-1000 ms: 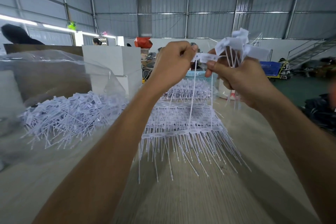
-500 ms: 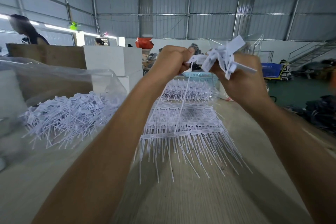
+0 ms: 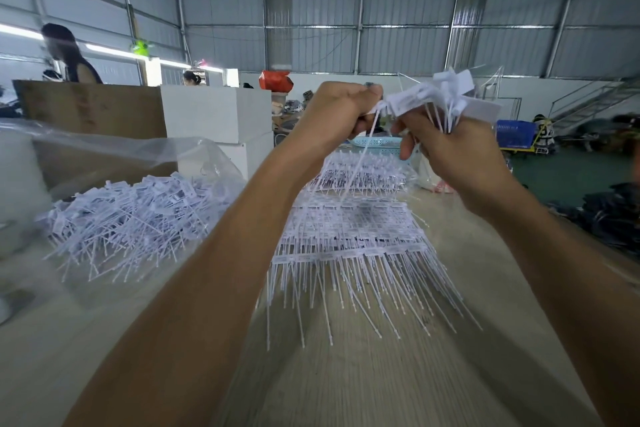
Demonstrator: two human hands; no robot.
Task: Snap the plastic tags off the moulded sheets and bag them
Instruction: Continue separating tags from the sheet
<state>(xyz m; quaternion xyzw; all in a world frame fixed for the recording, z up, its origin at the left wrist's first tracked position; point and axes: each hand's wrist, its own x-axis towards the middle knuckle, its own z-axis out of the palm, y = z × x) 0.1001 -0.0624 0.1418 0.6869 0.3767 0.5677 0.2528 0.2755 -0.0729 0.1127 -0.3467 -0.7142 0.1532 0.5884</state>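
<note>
Both hands are raised above the table. My left hand (image 3: 337, 111) pinches the head of a single white tag (image 3: 367, 142) whose thin tail hangs down. My right hand (image 3: 446, 146) grips a bunch of white tags (image 3: 446, 94), heads fanned out above the fist. The two hands almost touch. Below them lies a stack of moulded tag sheets (image 3: 349, 236), tails pointing toward me. A clear plastic bag (image 3: 114, 156) lies open at the left with a heap of loose tags (image 3: 131, 215) in its mouth.
The wooden table (image 3: 346, 374) runs forward under my arms. A brown board (image 3: 93, 111) and white boxes (image 3: 214, 114) stand behind the bag. A pale blue basket (image 3: 375, 143) sits beyond the sheets. A person (image 3: 69, 55) stands far left. Dark bundles (image 3: 609, 215) lie right.
My hands have closed together, the left one bringing the single tag up against the bunch in the right. The bunch has tilted and shifted slightly. The person at the far left has risen into view.
</note>
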